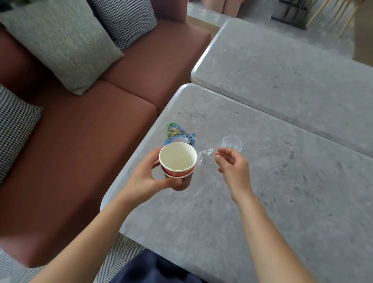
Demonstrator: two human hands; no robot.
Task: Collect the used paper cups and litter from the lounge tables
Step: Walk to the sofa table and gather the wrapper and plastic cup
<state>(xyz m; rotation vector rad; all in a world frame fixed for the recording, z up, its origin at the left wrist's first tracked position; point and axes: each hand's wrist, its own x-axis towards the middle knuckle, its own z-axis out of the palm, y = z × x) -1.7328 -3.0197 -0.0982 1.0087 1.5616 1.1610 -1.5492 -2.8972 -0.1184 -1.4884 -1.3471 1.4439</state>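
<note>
While the left hand (152,174) grips: two red paper cups (179,163), one nested in the other, thumb on the near wall and fingers round the far side, held over the left part of the near table (266,207).
Right hand (233,167): hangs over the table with fingers loosely curled and nothing seen between them; its fingertips reach toward the clear film wrapper, close to it but apparently not touching.
Clear film wrapper (203,154): crumpled, lying on the table between the cups and the right hand.
Small clear plastic cup (231,143): on the table just beyond the right fingertips; nothing shows inside it.
Blue-green snack wrapper (177,134): lying on the table just behind the paper cups, its near edge hidden by their rim.
Cup contents: the inner cup shows a pale, bare inside with no liquid or litter visible; the outer holds only the inner cup.
Step in hand: judging by the layout, the paper cups are gathered and the loose litter on this table comes next.
Next move: probably a fingertip pinch on the thin film, which looks light and springy, then a drop into the top cup, held mouth up.
Far table (291,71): grey stone-look top, set just beyond the near one with a narrow seam between.
Sofa (77,141): reddish-brown, with patterned cushions, along the tables' left side.
</note>
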